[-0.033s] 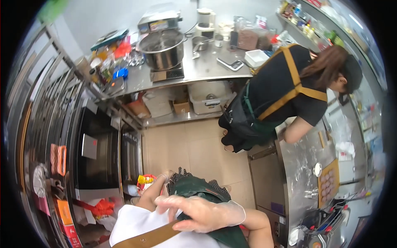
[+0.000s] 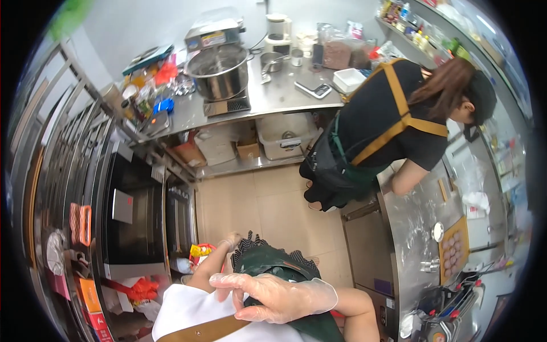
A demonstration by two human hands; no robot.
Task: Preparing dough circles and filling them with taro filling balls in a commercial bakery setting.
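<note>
In a thin clear plastic glove, my right hand (image 2: 273,295) is raised in front of my chest, over the dark green apron (image 2: 265,262). Its fingers point left, slightly bent, with the thumb apart below, and it holds nothing. Lower down, my left hand (image 2: 232,239), also gloved, hangs by the striped ruffle at the apron's left edge. That hand is small in view and its fingers cannot be made out. A brown strap (image 2: 205,329) crosses my white top (image 2: 182,310).
A co-worker (image 2: 399,114) bends over the right-hand steel counter (image 2: 413,228), where a tray of round pale pieces (image 2: 454,251) lies. A large steel pot (image 2: 219,74) stands on the far counter (image 2: 273,100). Ovens (image 2: 134,211) and racks line the left. Tiled floor (image 2: 262,205) lies between.
The view has shifted very slightly, so the far counter sits a little further left. My hands hold nearly the same pose; the co-worker stays bent over the counter.
</note>
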